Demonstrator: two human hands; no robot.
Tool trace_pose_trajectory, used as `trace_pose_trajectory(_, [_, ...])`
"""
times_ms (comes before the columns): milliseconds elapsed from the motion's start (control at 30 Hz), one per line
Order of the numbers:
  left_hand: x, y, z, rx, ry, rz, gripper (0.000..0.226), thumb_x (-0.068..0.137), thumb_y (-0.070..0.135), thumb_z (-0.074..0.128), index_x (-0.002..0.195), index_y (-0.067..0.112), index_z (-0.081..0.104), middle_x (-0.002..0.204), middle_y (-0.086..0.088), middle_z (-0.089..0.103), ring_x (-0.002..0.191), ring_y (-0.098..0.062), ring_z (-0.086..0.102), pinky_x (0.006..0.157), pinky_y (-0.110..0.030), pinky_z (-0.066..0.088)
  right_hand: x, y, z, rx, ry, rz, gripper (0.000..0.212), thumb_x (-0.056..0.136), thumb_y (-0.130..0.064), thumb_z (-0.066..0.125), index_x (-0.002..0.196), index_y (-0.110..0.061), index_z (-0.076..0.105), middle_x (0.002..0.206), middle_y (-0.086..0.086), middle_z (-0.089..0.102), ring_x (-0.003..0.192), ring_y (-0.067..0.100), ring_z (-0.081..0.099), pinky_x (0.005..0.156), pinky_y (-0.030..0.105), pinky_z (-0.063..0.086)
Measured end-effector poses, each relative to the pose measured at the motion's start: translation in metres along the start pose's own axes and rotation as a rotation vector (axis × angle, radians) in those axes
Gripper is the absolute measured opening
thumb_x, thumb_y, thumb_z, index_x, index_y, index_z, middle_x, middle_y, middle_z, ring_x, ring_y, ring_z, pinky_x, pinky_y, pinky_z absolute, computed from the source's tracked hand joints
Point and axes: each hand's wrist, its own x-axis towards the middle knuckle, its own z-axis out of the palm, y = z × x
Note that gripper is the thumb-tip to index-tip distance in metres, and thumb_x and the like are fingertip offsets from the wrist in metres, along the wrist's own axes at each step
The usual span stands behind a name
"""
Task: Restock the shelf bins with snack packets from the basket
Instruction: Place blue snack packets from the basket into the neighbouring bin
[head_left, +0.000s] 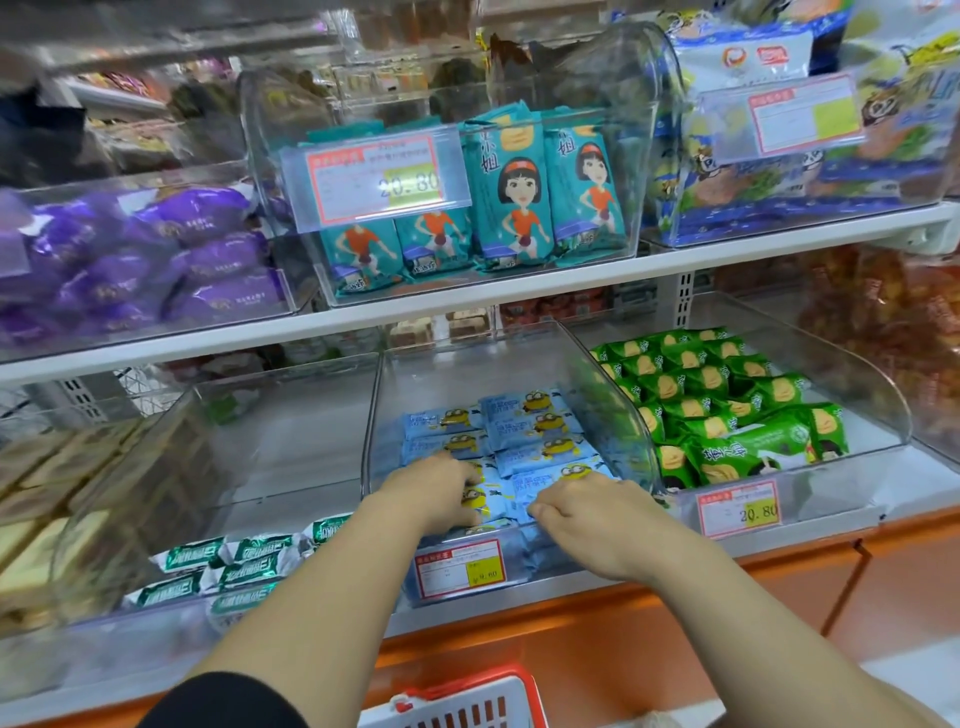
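Two hands reach into the middle clear bin (375, 415) on the lower shelf. The left hand (441, 493) grips a blue snack packet (483, 501) between fingers and thumb. The right hand (587, 525) curls its fingers onto the blue packets (530, 431) alongside; whether it holds one I cannot tell. Green packets (727, 410) fill the bin to the right. The basket (467, 701) sits below.

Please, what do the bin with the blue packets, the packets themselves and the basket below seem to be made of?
The bin looks like clear, glossy hard plastic: the packets show through its walls, which carry reflections. The blue packets seem thin printed plastic film, slightly shiny and creased. The basket appears moulded plastic, a white grid with a red rim.
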Motion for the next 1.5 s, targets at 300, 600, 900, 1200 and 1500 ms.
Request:
trace_pose_trajectory(300, [0.003, 0.012, 0.0, 0.137, 0.023, -0.074, 0.051, 0.091, 0.047, 0.063, 0.134, 0.021, 0.053, 0.131, -0.006, 0.051, 0.115, -0.028, 0.056, 0.093, -0.043, 0.051, 0.001, 0.001, 0.0, 0.021, -0.007, 0.005, 0.036, 0.104, -0.034, 0.025, 0.086, -0.021, 0.054, 0.109, 0.0, 0.06, 0.106, 0.027, 0.046, 0.089, 0.045, 0.037])
trace_pose_trajectory(600, [-0.002, 0.003, -0.007, 0.029, 0.081, 0.001, 0.056, 0.092, 0.031, 0.066, 0.144, 0.031, 0.045, 0.141, -0.005, 0.044, 0.121, -0.028, 0.054, 0.094, -0.04, 0.05, 0.002, 0.004, 0.013, 0.079, 0.186, 0.022, 0.037, 0.102, -0.037, 0.03, 0.111, -0.028, 0.065, 0.119, -0.008, 0.065, 0.116, 0.022, 0.052, 0.098, 0.043, 0.033])
trace_pose_trajectory(900, [-0.102, -0.012, 0.012, -0.288, 0.549, 0.227, 0.026, 0.095, 0.024, 0.059, 0.119, 0.032, 0.064, 0.112, 0.013, 0.061, 0.099, -0.011, 0.063, 0.085, -0.038, 0.052, -0.033, -0.028, 0.034, 0.21, 0.76, -0.302, 0.027, 0.092, -0.034, 0.048, 0.101, -0.022, 0.07, 0.1, -0.009, 0.067, 0.101, 0.019, 0.059, 0.091, 0.036, 0.042])
trace_pose_trajectory(1200, [-0.213, -0.08, 0.172, -0.617, 0.334, -0.153, 0.027, 0.095, 0.018, 0.06, 0.119, 0.028, 0.066, 0.108, 0.011, 0.063, 0.092, -0.009, 0.061, 0.086, -0.035, 0.052, -0.074, -0.112, 0.163, 0.288, 0.275, -0.401, 0.023, 0.092, -0.031, 0.052, 0.104, -0.024, 0.071, 0.103, -0.007, 0.069, 0.1, 0.019, 0.059, 0.084, 0.039, 0.051])
trace_pose_trajectory(1500, [-0.245, -0.114, 0.32, -0.382, -0.256, -0.391, 0.037, 0.099, 0.022, 0.052, 0.135, 0.031, 0.052, 0.147, -0.003, 0.039, 0.136, -0.031, 0.038, 0.106, -0.049, 0.041, -0.057, -0.12, 0.27, -0.047, -0.449, -0.276, 0.03, 0.091, -0.023, 0.049, 0.116, -0.02, 0.066, 0.118, 0.006, 0.062, 0.112, 0.027, 0.057, 0.087, 0.041, 0.051])
